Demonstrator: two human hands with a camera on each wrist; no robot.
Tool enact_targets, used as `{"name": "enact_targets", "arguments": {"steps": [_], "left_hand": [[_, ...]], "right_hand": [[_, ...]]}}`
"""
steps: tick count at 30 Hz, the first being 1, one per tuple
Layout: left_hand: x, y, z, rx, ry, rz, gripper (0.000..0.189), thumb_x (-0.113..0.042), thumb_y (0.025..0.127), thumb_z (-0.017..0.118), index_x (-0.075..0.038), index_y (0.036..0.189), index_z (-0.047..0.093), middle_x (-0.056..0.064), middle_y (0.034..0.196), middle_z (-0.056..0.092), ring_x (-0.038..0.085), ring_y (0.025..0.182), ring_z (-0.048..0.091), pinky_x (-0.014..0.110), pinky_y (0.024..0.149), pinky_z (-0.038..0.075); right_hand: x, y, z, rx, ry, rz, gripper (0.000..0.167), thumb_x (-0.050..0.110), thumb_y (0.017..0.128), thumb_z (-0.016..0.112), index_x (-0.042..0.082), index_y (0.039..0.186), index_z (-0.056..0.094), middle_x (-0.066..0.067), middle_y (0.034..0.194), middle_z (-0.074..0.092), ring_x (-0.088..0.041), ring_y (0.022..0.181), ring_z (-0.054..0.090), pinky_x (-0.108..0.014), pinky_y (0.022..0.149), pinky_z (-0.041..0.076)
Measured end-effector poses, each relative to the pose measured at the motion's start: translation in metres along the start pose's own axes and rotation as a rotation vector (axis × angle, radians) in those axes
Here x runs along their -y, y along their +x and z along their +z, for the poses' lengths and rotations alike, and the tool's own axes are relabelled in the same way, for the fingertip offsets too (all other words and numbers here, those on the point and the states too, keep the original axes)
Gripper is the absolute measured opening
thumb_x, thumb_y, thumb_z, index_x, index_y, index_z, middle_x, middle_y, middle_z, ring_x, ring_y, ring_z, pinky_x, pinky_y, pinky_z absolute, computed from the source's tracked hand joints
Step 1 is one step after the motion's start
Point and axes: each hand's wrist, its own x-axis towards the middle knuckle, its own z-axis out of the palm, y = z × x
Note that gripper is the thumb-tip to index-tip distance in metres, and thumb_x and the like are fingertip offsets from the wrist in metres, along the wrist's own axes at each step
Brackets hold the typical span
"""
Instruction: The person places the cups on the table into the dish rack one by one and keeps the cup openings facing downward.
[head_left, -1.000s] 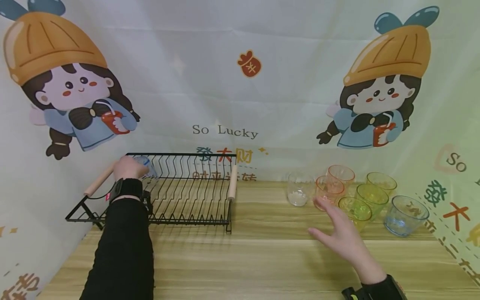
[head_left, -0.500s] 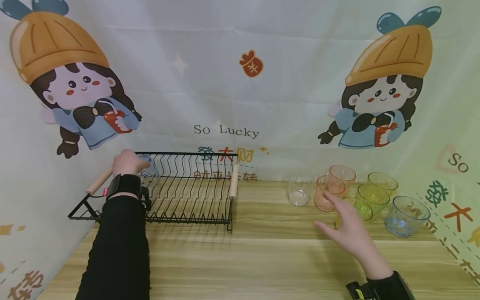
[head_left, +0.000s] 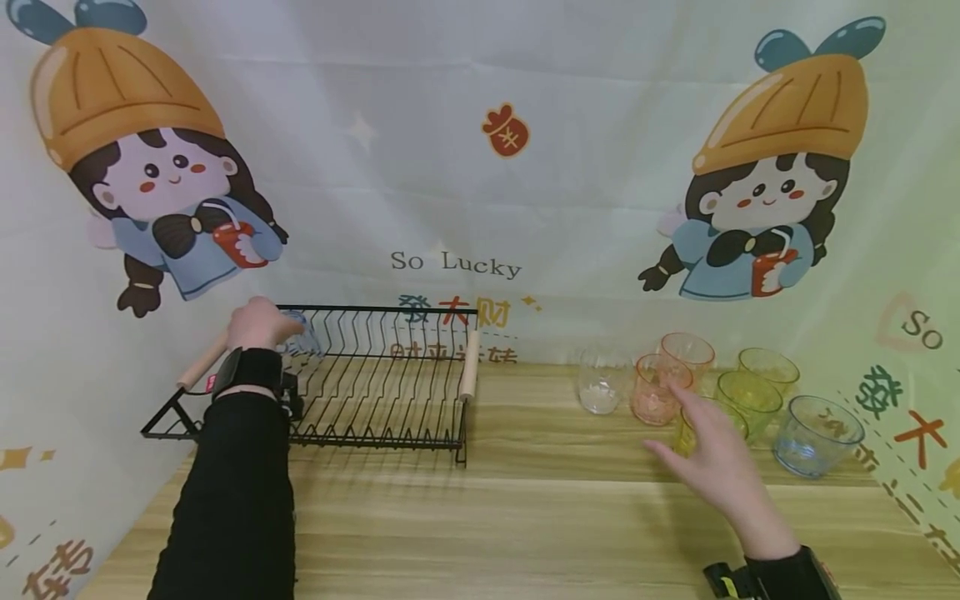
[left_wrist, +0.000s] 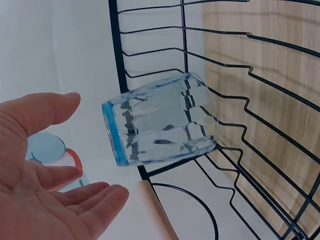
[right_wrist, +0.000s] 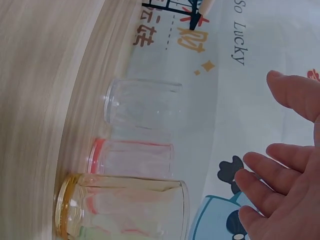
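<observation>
A pale printed cloth (head_left: 360, 183) hangs behind the wood-grain tabletop (head_left: 480, 525), with cartoon girls and "So Lucky" lettering on it. On my left stands a black wire dish rack (head_left: 375, 308), a wooden handle (head_left: 201, 364) at each end. A blue-tinted glass tumbler (left_wrist: 160, 120) sits tilted in its far left corner, its thick blue end towards my palm; whether that end is the base, I can't quite tell. My left hand (head_left: 258, 323) is just beside it, thumb and fingers spread wide, a gap between them and the glass.

My right hand (head_left: 716, 462) is also wide and holds nothing; from the head view it hides part of the front yellow tumbler (head_left: 686, 429). Crowded around are a clear tumbler (head_left: 600, 387), two pinkish-red tumblers (head_left: 648, 404), two more yellowish tumblers (head_left: 750, 400) and, rightmost, a bluish tumbler (head_left: 817, 437).
</observation>
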Motion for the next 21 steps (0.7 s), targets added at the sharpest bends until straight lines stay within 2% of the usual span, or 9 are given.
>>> {"name": "enact_targets", "arguments": {"steps": [4,9,15,21], "left_hand": [[-0.005,-0.002,0.001,-0.005,0.006,0.005,0.054,-0.026,0.091,0.064,0.020,0.115,0.050,0.034,0.106,0.050,0.046,0.096,0.049,0.056,0.081,0.050],[-0.009,-0.004,0.001,-0.007,0.013,0.023,0.054,-0.027,0.089,0.065,0.020,0.113,0.052,0.035,0.106,0.048,0.048,0.097,0.047,0.058,0.080,0.049],[-0.013,-0.008,0.000,0.017,0.049,0.027,0.064,-0.033,0.090,0.065,0.020,0.121,0.048,0.039,0.112,0.044,0.052,0.103,0.044,0.062,0.087,0.046],[-0.019,-0.013,-0.002,0.052,0.074,0.060,0.072,-0.037,0.090,0.064,0.021,0.127,0.043,0.043,0.118,0.041,0.056,0.106,0.042,0.064,0.092,0.043]], "right_hand": [[-0.003,0.000,-0.001,-0.019,-0.057,-0.013,0.082,0.013,0.073,0.087,-0.008,0.141,0.045,-0.031,0.133,0.053,-0.052,0.116,0.049,-0.067,0.097,0.038],[-0.007,-0.001,-0.001,-0.008,-0.097,0.010,0.081,0.014,0.073,0.088,-0.009,0.139,0.047,-0.032,0.130,0.054,-0.053,0.114,0.051,-0.067,0.096,0.039],[-0.013,-0.003,0.000,0.019,-0.148,0.042,0.079,0.016,0.074,0.087,-0.012,0.136,0.047,-0.035,0.127,0.055,-0.053,0.114,0.050,-0.065,0.096,0.040],[-0.017,-0.005,0.001,0.047,-0.189,0.072,0.078,0.019,0.075,0.086,-0.016,0.134,0.047,-0.038,0.125,0.054,-0.054,0.115,0.050,-0.065,0.098,0.040]]}}
